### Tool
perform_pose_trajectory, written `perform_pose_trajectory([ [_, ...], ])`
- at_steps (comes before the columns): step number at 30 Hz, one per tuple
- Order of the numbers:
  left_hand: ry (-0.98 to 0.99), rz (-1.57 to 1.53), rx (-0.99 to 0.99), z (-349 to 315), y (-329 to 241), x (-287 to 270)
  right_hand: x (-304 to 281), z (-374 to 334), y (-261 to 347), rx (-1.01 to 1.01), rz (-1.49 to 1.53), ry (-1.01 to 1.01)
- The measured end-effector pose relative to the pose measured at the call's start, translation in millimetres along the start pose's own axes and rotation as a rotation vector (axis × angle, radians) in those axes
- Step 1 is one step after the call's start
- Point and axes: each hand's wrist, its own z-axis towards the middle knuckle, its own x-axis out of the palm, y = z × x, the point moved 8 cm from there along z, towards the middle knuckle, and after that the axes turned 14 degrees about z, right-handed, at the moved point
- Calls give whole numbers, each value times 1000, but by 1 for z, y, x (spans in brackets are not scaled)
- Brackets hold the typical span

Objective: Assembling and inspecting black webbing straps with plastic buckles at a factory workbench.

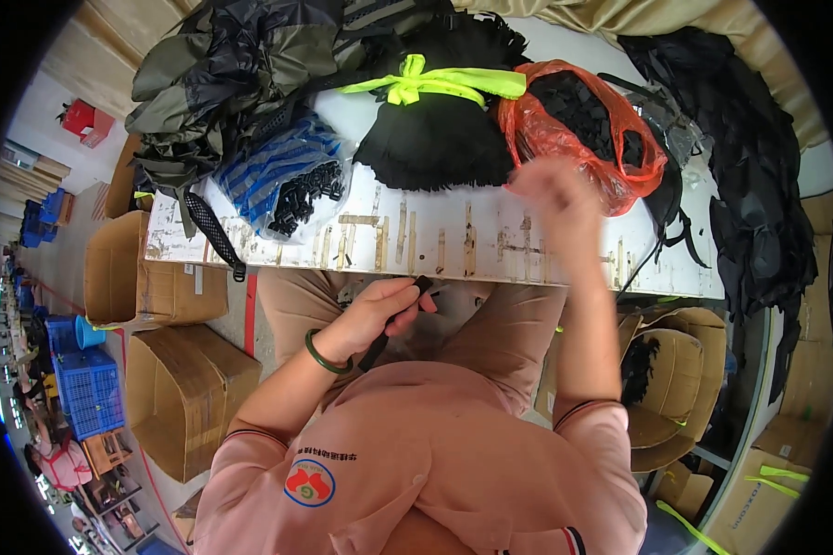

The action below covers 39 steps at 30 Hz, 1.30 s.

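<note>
Pink shirt (389,444) nearest | left hand (391,308) gripping black strap (423,284), just off table (435,227)'s near edge, left of centre | right hand (557,190) blurred, grip cannot be told, at red bag (627,190)'s near-left side | black pieces (578,116) inside bag, table's right

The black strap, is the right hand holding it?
No, the left hand holds the black strap, while the blurred right hand shows beside the red bag.

Gold curtain (694,14): upper right; white wall (51,120): upper left; grey floor (79,250) with red line markings (251,314): left; white worktable (491,217): upper centre
</note>
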Motion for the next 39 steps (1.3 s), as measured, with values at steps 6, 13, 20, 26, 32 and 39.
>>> perform_pose_trajectory([
  [6, -70, 65, -87, 8, 7, 1, -96, 132, -83, 232, -764, 5],
  [13, -120, 52, -19, 3, 11, -12, -69, 128, -83, 155, -1211, 234],
  [20, -93, 94, -57, 7, 13, -8, -88, 107, -52, 69, -1031, 74],
  [26, -121, 58, -120, 9, 24, -10, -69, 51, -6, -29, -411, -92],
  [32, -104, 10, -140, 13, 23, -9, 64, -70, -36, 252, 36, 408],
  [39, -99, 10, -179, 10, 37, -8, 92, -104, -51, 241, 15, 454],
])
